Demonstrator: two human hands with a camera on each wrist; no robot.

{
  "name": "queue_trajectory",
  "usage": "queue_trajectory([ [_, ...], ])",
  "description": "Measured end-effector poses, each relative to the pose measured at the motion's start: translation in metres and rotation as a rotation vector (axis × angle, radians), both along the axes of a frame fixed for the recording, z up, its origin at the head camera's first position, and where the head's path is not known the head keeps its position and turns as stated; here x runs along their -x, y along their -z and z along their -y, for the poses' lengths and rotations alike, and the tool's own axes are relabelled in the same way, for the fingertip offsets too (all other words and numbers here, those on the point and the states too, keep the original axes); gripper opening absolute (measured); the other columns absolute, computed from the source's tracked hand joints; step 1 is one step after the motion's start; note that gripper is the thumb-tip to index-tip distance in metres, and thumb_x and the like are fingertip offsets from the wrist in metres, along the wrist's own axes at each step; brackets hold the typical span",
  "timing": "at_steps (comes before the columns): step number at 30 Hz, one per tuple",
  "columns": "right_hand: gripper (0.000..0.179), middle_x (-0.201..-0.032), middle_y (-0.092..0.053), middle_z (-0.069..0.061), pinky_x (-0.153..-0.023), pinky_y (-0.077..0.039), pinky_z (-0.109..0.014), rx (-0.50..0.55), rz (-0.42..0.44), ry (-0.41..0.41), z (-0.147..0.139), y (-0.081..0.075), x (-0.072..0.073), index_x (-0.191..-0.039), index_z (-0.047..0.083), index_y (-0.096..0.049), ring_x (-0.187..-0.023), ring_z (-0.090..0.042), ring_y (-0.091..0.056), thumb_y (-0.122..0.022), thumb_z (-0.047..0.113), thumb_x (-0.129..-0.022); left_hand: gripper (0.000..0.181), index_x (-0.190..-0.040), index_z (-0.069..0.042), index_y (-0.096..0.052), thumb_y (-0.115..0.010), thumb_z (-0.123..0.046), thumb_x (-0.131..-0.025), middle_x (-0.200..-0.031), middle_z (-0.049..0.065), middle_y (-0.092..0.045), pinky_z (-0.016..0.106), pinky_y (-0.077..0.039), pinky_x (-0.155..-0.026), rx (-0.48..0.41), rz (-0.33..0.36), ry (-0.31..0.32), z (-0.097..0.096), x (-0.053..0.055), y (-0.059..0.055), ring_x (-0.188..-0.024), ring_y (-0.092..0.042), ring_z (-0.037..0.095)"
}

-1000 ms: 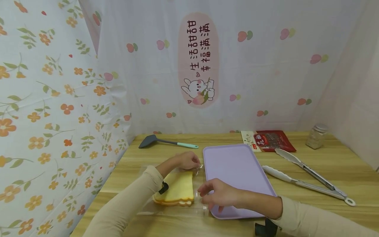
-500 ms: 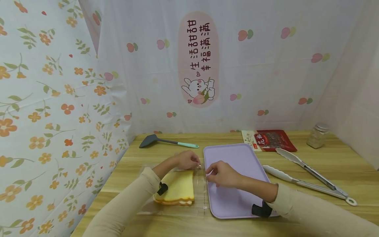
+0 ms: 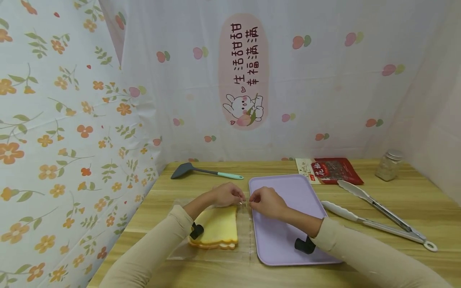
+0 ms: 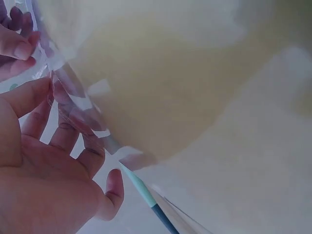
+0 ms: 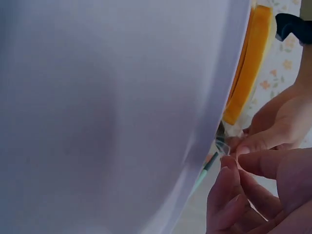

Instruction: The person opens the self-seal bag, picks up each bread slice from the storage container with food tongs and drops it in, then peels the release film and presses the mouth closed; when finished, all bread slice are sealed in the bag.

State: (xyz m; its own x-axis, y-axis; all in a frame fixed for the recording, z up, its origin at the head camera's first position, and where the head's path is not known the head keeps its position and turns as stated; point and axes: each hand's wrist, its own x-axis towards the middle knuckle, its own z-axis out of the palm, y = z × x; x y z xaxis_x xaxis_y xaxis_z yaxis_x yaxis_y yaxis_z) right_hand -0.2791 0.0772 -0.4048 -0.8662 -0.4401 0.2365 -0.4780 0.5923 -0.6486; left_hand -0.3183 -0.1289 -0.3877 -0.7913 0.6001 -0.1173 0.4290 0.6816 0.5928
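On the table lies a clear plastic bag [image 3: 245, 236] with yellow, brown-edged bread slices [image 3: 219, 227] inside it. My left hand [image 3: 227, 194] reaches over the bread and pinches the bag's edge at its far right corner; the left wrist view shows the film between thumb and fingers. Close beside it, my right hand [image 3: 268, 203] pinches the same corner, with thumb and index finger together in the right wrist view. The fingertips of both hands nearly meet. Exactly how much film the right fingers grip is hard to see.
A purple tray [image 3: 288, 244] lies under the right forearm, alongside the bag. Behind is a spatula [image 3: 207, 171] with a mint handle. To the right are tongs [image 3: 381, 224], a red spice packet [image 3: 333, 171] and a glass jar [image 3: 389, 166]. Patterned curtains stand behind and left.
My right hand has moved away from me along the bag's right edge, from its near part to the far corner beside the left hand. The left hand has stayed at that corner.
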Motion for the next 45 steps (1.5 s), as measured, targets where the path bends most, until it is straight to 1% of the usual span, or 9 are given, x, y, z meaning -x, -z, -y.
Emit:
queue_trajectory([
  [1, 0.005, -0.071, -0.068, 0.006, -0.054, -0.047, -0.024, -0.011, -0.008, 0.007, 0.001, 0.001, 0.001, -0.083, 0.006, -0.075, -0.063, -0.006, -0.058, -0.071, 0.007, -0.085, 0.016, -0.099, -0.011, -0.077, -0.061, -0.013, -0.098, -0.094, -0.003, -0.074, 0.040, -0.037, -0.087, -0.005, 0.005, 0.003, 0.000, 0.000, 0.000, -0.076, -0.055, 0.006],
  [4, 0.005, -0.072, -0.068, 0.006, -0.054, -0.048, -0.025, -0.029, -0.018, 0.031, 0.002, 0.003, 0.004, -0.082, 0.006, -0.075, -0.064, -0.005, -0.058, -0.072, 0.009, -0.085, 0.017, -0.100, -0.007, -0.076, -0.060, -0.008, -0.098, -0.096, 0.001, -0.074, 0.029, -0.043, -0.078, -0.041, 0.033, 0.021, 0.000, 0.000, 0.001, -0.075, -0.054, 0.006],
  [6, 0.007, -0.072, -0.069, 0.006, -0.054, -0.048, -0.025, -0.032, -0.015, 0.046, 0.003, 0.004, 0.005, -0.081, 0.006, -0.075, -0.065, -0.005, -0.058, -0.074, 0.011, -0.085, 0.018, -0.102, -0.005, -0.076, -0.058, -0.007, -0.098, -0.098, 0.003, -0.074, 0.024, -0.045, -0.073, -0.053, 0.036, 0.035, 0.000, 0.000, 0.001, -0.077, -0.055, 0.006],
  [8, 0.008, -0.072, -0.069, 0.006, -0.054, -0.048, -0.026, -0.031, -0.010, 0.058, 0.003, 0.005, 0.007, -0.081, 0.006, -0.075, -0.065, -0.005, -0.059, -0.075, 0.013, -0.086, 0.020, -0.104, -0.005, -0.076, -0.057, -0.007, -0.098, -0.103, 0.003, -0.074, 0.022, -0.047, -0.073, -0.061, 0.037, 0.047, -0.001, 0.000, 0.001, -0.082, -0.057, 0.005],
  [13, 0.005, -0.074, -0.070, 0.005, -0.053, -0.048, -0.025, -0.024, -0.003, 0.050, 0.005, 0.006, 0.009, -0.083, 0.008, -0.077, -0.064, -0.005, -0.059, -0.074, 0.012, -0.086, 0.021, -0.108, -0.005, -0.076, -0.057, -0.007, -0.099, -0.109, 0.005, -0.074, 0.023, -0.049, -0.079, -0.067, 0.033, 0.062, 0.000, 0.000, -0.001, -0.090, -0.059, 0.005],
  [22, 0.007, -0.072, -0.070, 0.006, -0.051, -0.046, -0.025, -0.019, -0.018, 0.016, 0.010, 0.009, 0.012, -0.081, 0.010, -0.078, -0.062, -0.005, -0.057, -0.076, 0.013, -0.087, 0.021, -0.107, 0.001, -0.075, -0.057, -0.002, -0.097, -0.108, 0.010, -0.074, 0.022, -0.050, -0.079, -0.105, 0.036, 0.108, 0.000, -0.002, -0.001, -0.092, -0.062, 0.007],
  [31, 0.011, -0.068, -0.068, 0.009, -0.049, -0.045, -0.025, -0.047, -0.039, 0.064, 0.011, 0.007, 0.010, -0.077, 0.014, -0.078, -0.057, -0.006, -0.055, -0.076, 0.016, -0.087, 0.021, -0.108, 0.002, -0.075, -0.057, -0.003, -0.098, -0.109, 0.011, -0.074, 0.022, -0.050, -0.079, -0.147, 0.084, 0.083, 0.001, -0.003, -0.001, -0.093, -0.063, 0.006],
  [38, 0.012, -0.068, -0.069, 0.008, -0.048, -0.045, -0.024, -0.054, -0.041, 0.057, 0.012, 0.007, 0.011, -0.077, 0.011, -0.079, -0.057, -0.005, -0.055, -0.075, 0.014, -0.088, 0.020, -0.108, 0.002, -0.075, -0.057, -0.003, -0.098, -0.109, 0.011, -0.073, 0.021, -0.050, -0.079, -0.141, 0.068, 0.092, 0.002, -0.003, 0.001, -0.092, -0.063, 0.007],
  [45, 0.011, -0.070, -0.069, 0.007, -0.050, -0.046, -0.024, -0.047, -0.057, 0.034, 0.013, 0.008, 0.012, -0.078, 0.010, -0.079, -0.060, -0.005, -0.056, -0.075, 0.012, -0.088, 0.018, -0.106, 0.003, -0.075, -0.060, -0.001, -0.096, -0.109, 0.014, -0.073, 0.022, -0.052, -0.077, -0.170, 0.070, 0.071, 0.004, -0.004, 0.002, -0.094, -0.067, 0.012],
])
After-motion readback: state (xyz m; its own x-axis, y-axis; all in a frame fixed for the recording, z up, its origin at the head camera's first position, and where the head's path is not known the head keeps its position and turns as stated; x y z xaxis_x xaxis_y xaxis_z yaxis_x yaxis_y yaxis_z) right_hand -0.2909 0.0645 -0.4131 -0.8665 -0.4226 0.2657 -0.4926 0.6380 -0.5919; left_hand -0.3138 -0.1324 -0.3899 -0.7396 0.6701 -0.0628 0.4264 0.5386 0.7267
